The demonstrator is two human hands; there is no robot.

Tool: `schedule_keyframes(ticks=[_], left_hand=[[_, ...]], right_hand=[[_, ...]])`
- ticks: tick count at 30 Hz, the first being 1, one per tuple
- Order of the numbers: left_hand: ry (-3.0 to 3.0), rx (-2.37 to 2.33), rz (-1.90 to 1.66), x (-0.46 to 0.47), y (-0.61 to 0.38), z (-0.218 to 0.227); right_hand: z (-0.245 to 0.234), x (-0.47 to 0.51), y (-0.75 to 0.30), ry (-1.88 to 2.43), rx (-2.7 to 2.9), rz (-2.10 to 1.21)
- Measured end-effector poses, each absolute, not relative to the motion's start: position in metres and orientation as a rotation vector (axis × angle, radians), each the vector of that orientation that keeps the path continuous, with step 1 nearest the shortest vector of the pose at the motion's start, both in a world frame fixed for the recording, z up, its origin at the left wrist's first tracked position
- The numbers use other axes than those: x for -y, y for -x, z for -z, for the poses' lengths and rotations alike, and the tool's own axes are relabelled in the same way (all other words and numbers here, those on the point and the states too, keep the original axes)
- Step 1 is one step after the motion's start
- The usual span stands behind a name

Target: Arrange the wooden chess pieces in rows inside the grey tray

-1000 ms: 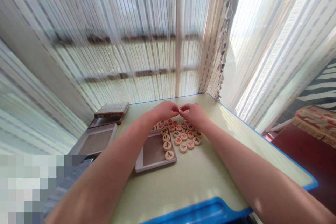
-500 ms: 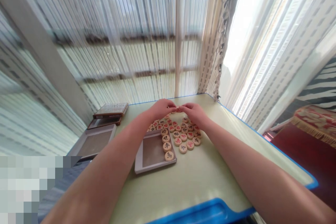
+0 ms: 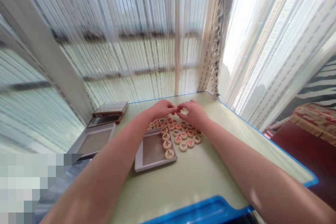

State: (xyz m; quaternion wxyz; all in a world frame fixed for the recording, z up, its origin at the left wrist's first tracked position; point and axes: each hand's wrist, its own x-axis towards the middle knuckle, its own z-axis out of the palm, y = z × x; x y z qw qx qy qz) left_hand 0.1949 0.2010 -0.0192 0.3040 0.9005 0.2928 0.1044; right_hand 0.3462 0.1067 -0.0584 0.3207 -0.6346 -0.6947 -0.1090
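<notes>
Sunlit striped curtains point(image 3: 126, 52) behind a table of xiangqi pieces

Sheer panels fill the upper half of the frame, brightest at upper right, with a beaded trim point(image 3: 216, 45) hanging toward the far corner of the pale green table point(image 3: 199, 175). Blue edging borders the tabletop, and a molded blue recess point(image 3: 210, 210) shows at bottom center. At the right side of the frame are a zebra-striped fabric point(image 3: 315, 85) and, below it, a fringed floral cover point(image 3: 312, 117) over deep red material.

Both hands meet just above the frame's lower center. On the right hand point(image 3: 193, 113), thumb and forefinger are pinched on a small red-marked xiangqi piece point(image 3: 178, 110). Fingertips of the left hand point(image 3: 163, 108) come up against that same spot; whether they grip it too, I cannot tell.

Loose xiangqi pieces point(image 3: 183, 134), some lettered red and some black, lie flat below the hands, around the far and right sides of a shallow tray point(image 3: 152, 150). Inside it, four black-lettered pieces point(image 3: 167, 145) form a column along the right wall, the nearest reading 馬, the next 車. Left of center sit a second tray point(image 3: 96, 140) and, beyond it, a brown-edged box point(image 3: 110, 108).
</notes>
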Motion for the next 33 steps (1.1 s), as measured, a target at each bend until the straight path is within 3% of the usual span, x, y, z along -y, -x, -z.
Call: schedule_keyframes(ticks=[17,23,27,33], left_hand=[[-2.405,-0.788,-0.201,-0.196,-0.191,0.015],[-2.560,-0.967,-0.462,-0.214,-0.188,0.021],[-2.719,-0.902,-0.405,-0.221,-0.189,0.028],[-2.906,-0.603,-0.257,-0.221,-0.192,0.035]], right_hand=[[0.049,-0.101,-0.336,1.817,1.922,0.274],[0.055,-0.107,-0.342,1.959,1.862,0.120],[0.059,-0.110,-0.347,1.986,1.901,0.058],[0.060,-0.110,-0.351,1.971,1.834,0.236]])
